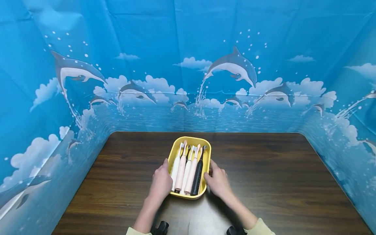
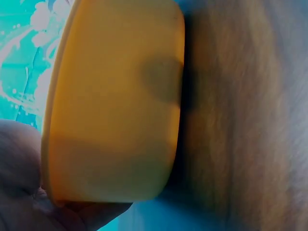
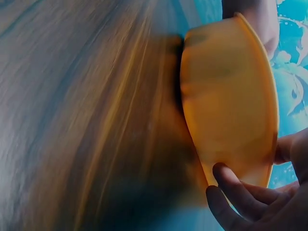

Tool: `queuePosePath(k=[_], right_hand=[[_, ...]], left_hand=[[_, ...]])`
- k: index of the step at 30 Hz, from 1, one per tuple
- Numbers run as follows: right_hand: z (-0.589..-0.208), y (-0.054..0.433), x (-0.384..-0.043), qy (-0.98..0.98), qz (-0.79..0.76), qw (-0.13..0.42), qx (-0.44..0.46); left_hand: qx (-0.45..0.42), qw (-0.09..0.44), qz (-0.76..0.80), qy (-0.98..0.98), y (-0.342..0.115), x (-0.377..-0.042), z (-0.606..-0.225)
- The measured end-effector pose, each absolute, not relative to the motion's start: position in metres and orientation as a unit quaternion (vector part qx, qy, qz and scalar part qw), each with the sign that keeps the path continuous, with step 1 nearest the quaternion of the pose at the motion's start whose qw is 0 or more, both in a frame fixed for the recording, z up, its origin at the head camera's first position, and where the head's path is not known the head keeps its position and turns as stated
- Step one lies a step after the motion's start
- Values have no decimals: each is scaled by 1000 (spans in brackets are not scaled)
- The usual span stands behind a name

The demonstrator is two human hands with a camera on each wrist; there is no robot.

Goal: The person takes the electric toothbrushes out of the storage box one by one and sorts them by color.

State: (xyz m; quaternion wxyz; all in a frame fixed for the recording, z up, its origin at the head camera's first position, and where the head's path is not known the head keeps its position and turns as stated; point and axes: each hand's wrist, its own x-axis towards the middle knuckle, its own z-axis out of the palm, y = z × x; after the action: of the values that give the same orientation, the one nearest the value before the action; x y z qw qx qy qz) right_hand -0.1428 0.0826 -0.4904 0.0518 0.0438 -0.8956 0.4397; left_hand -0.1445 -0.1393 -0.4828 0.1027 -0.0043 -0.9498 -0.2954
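A yellow rounded tray is held between my two hands over the front middle of the table. Several electric toothbrushes lie side by side in it, heads toward the far end: a white toothbrush, a pink toothbrush, another pink toothbrush and a black toothbrush among them. My left hand grips the tray's left side, thumb along the rim. On the opposite side my right hand holds the wall, its fingers spread over the outside in the right wrist view and its thumb at the rim.
Dark wood-grain table extends to both sides of the tray and behind it. A blue dolphin-print curtain stands along the back and both sides. Black wrist mounts, one on the left, show at the bottom edge.
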Motion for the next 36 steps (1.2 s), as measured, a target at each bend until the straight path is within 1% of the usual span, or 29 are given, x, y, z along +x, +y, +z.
queuePosePath(k=[5, 11, 20, 25, 28, 31, 36], right_hand=[[-492, 95, -145, -899, 430, 65, 45], [-491, 110, -146, -898, 430, 78, 44], [-483, 117, -146, -903, 424, 68, 24], [-466, 109, -150, -896, 428, 114, 10], [-457, 99, -157, -877, 462, 132, 29], [-454, 86, -165, -861, 493, 117, 43], [-457, 69, -182, -870, 490, 54, 12]], left_hand=[[-16, 100, -300, -949, -127, -133, -484], [-33, 124, -311, -942, -114, -120, -487], [-53, 150, -309, -938, -109, -117, -492], [-42, 135, -319, -937, -109, -117, -491], [-33, 117, -343, -931, -106, -117, -490], [-31, 105, -355, -928, -102, -116, -491], [-33, 109, -347, -931, -97, -114, -495]])
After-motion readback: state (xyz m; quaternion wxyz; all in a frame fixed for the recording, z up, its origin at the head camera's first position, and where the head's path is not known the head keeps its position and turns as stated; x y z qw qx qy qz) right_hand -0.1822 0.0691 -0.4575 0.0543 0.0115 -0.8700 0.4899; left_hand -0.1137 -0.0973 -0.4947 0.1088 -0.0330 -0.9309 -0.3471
